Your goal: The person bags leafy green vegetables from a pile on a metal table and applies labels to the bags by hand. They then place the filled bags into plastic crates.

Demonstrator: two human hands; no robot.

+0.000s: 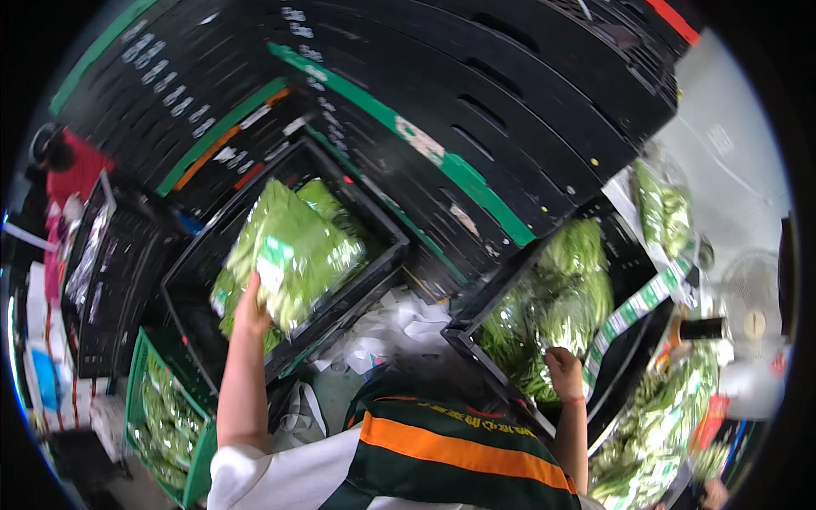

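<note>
My left hand (pixel 254 308) grips the lower edge of a clear plastic bag of leafy greens (pixel 299 248) that bears a green and white label. That bag is over a black plastic crate (pixel 175 280), where other bagged greens (pixel 322 196) lie. On the right, my right hand (pixel 564 370) has its fingers curled at bagged greens (pixel 567 287) in a second black crate (pixel 468 357); whether it pinches anything is unclear. A strip of green and white labels (pixel 637 296) runs from beside that hand up to the right.
Tall stacks of black crates (pixel 408 127) stand ahead. A green crate (pixel 204 446) of bagged greens is at lower left, and more greens (pixel 656 427) are at lower right. White paper scraps (pixel 401 322) lie between the crates. A person in red (pixel 80 166) is far left; another person's hand (pixel 714 494) shows lower right.
</note>
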